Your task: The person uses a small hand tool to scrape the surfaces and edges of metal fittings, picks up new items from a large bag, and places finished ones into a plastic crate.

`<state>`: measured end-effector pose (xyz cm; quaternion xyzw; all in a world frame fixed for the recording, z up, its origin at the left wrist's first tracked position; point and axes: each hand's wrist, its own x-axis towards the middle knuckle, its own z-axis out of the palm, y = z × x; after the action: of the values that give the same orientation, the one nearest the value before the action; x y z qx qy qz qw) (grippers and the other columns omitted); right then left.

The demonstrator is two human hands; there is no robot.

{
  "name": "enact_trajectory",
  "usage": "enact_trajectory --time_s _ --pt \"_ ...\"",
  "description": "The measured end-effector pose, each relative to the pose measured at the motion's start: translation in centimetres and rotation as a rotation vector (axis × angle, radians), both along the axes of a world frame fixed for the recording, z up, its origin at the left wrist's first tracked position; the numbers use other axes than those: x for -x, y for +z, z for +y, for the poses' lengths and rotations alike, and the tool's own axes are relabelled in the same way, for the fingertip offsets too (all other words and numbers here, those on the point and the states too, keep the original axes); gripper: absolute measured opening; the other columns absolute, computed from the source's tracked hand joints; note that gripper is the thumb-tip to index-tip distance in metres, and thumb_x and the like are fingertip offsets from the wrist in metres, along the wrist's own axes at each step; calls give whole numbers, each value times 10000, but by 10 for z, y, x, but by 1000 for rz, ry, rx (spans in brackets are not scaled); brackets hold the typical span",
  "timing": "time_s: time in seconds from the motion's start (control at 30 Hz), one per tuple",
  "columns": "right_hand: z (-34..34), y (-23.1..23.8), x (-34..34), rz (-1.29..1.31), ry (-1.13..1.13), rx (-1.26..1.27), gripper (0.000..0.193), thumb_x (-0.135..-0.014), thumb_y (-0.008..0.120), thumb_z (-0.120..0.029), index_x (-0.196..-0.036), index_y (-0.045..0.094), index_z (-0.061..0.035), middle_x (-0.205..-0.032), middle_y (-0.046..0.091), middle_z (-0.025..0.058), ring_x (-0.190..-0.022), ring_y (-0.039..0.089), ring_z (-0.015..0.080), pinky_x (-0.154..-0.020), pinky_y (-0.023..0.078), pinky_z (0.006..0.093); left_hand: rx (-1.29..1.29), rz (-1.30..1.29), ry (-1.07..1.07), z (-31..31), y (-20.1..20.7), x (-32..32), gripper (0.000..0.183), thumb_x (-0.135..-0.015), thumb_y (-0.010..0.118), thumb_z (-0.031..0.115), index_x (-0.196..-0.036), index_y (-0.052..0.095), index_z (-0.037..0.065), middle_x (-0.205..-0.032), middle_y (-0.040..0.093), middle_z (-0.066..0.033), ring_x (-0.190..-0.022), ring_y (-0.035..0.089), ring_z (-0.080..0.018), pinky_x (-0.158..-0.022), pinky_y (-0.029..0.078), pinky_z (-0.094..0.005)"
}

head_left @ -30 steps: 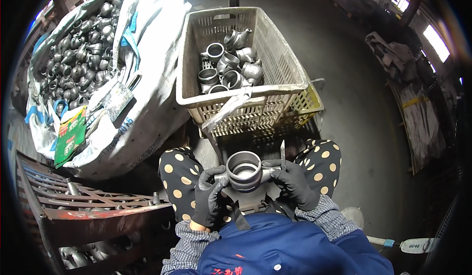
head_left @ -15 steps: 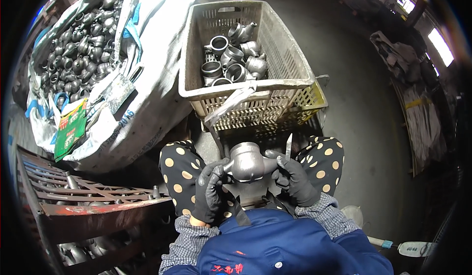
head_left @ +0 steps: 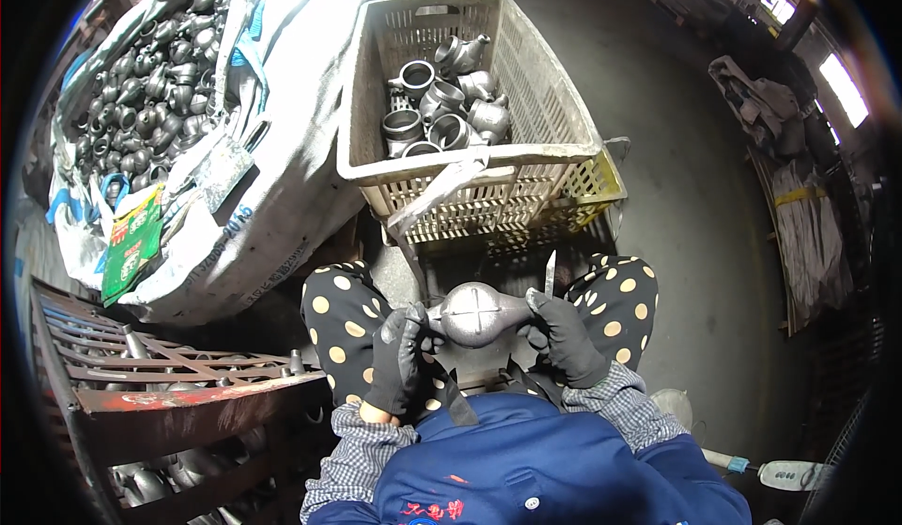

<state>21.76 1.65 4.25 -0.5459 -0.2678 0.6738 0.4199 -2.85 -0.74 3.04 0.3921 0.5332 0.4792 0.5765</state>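
Note:
Between my two dark-gloved hands is a grey cast metal pipe fitting (head_left: 473, 316), its rounded side with a raised cross-shaped rib facing up. My left hand (head_left: 402, 348) grips the narrow end on the left. My right hand (head_left: 564, 335) is closed round the right end, and a thin pale blade (head_left: 551, 273) sticks up from beside its fingers; its handle is hidden in the glove. The fitting hangs above my lap, between my knees in dotted trousers (head_left: 344, 323).
Ahead stands a pale plastic crate (head_left: 581, 154) holding several similar fittings (head_left: 442, 102). A large white woven sack (head_left: 310, 102), full of metal castings (head_left: 155, 93), stands at the left. Nearer on the left is a rusty metal rack (head_left: 178, 396) with parts on it.
The fitting has been turned over between my hands: its open collar faced up and away before, and now its ribbed round side shows. Both hands stay at its ends.

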Motion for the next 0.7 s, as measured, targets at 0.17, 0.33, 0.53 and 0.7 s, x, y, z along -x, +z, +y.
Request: enact_trajectory --time_s 0.17,0.33,0.53,0.7 --pt "1 17 3 59 100 -46 345 -962 583 -259 -1198 625 -11 -905 664 26 -668 582 42 -516 399 147 143 -60 39 8 8 -3 350 -1004 512 336 -889 581 13 -664 606 -40 -574 567 -92 -518 433 -225" --pt "0 20 -2 134 171 32 389 -916 645 -159 -1267 591 -1 -936 669 54 -712 618 57 -506 403 149 274 -180 110 11 -13 2 387 -989 503 376 -866 585 18 -657 621 -61 -533 543 -94 -498 417 -230" --pt "1 8 -7 -20 241 -23 353 -928 628 -159 -1237 604 9 -917 666 56 -690 596 56 -525 409 151 208 -67 57 11 -10 3 420 -992 501 406 -852 590 20 -632 611 -52 -522 535 -85 -484 415 -227" --pt "-3 8 -7 106 203 66 401 -943 612 -232 -1247 563 25 -878 645 20 -613 498 42 -522 396 165 234 -71 110 10 -4 -1 445 -987 524 430 -862 611 12 -619 596 -25 -511 521 -70 -466 400 -213"
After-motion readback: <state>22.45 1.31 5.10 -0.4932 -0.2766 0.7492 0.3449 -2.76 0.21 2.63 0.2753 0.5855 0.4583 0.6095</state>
